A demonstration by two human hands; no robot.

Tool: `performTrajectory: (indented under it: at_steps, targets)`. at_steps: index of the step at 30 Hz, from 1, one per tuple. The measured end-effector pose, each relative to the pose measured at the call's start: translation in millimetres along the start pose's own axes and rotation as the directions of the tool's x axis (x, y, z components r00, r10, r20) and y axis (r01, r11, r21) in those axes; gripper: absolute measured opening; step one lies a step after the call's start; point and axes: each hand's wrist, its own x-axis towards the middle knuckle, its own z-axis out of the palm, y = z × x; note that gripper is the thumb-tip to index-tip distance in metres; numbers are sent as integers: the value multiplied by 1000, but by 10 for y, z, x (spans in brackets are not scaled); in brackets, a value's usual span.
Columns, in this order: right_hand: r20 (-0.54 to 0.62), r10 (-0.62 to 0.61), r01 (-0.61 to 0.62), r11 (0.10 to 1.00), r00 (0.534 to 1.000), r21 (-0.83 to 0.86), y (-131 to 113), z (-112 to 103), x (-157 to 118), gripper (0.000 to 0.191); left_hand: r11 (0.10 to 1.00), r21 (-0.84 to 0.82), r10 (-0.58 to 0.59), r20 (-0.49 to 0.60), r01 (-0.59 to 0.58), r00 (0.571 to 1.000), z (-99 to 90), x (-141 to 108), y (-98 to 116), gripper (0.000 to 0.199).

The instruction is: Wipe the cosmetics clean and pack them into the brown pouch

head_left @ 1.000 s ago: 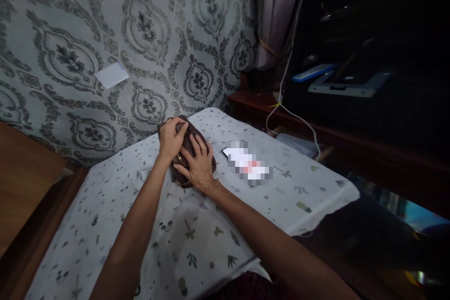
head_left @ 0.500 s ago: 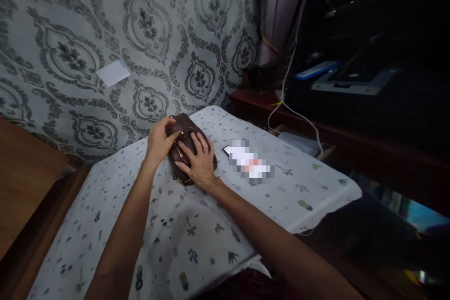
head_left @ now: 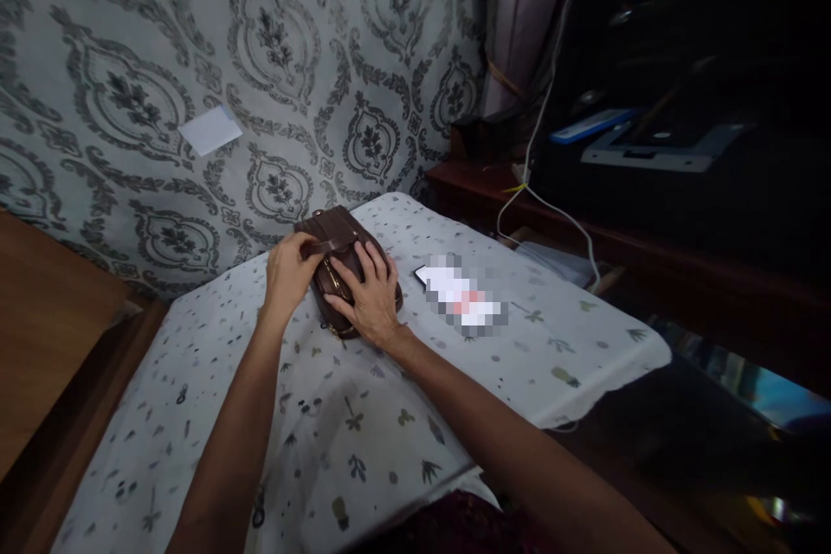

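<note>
A small brown leather bag (head_left: pixel 338 228) with gold-coloured zips lies on the patterned white tablecloth. My left hand (head_left: pixel 289 270) is closed at the bag's left side, pinching a brown strap (head_left: pixel 334 243) between thumb and fingers; the strap is lifted off the bag's face and runs across to its middle. My right hand (head_left: pixel 371 294) rests on the near part of the bag with its fingers spread over the surface. Its palm and fingers cover part of a zip.
Right of the bag lies a phone (head_left: pixel 460 296) with a blurred-out screen. The tablecloth (head_left: pixel 551 346) ends in a loose edge at the right. Beyond stand a dark red wooden shelf (head_left: pixel 467 182) and a hanging white cable (head_left: pixel 564 212). Patterned wallpaper (head_left: pixel 273 43) covers the wall behind.
My left hand has pulled back to the left, drawing the strap up and away from the bag's face. My right hand stays in place on the bag.
</note>
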Motion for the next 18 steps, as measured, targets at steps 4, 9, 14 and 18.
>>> performTrajectory:
  at_steps: [4,9,14,18]
  targets:
    - [9,8,-8,1000,1000,7,-2,6,2,60,1000,-10,10,-6,-10,1000,9,-27,-31,17]
    - [-3,10,-9,1000,1000,6,-9,8,2,60,999,-41,-7,-44,5,999,32,-88,-20,18]
    - [5,9,-9,1000,1000,-2,-14,-1,3,61,993,-119,-36,-100,24,994,98,-124,-24,15]
    - [8,7,-7,1000,1000,-7,-15,5,6,62,990,-134,-54,-141,35,989,143,-141,-14,13]
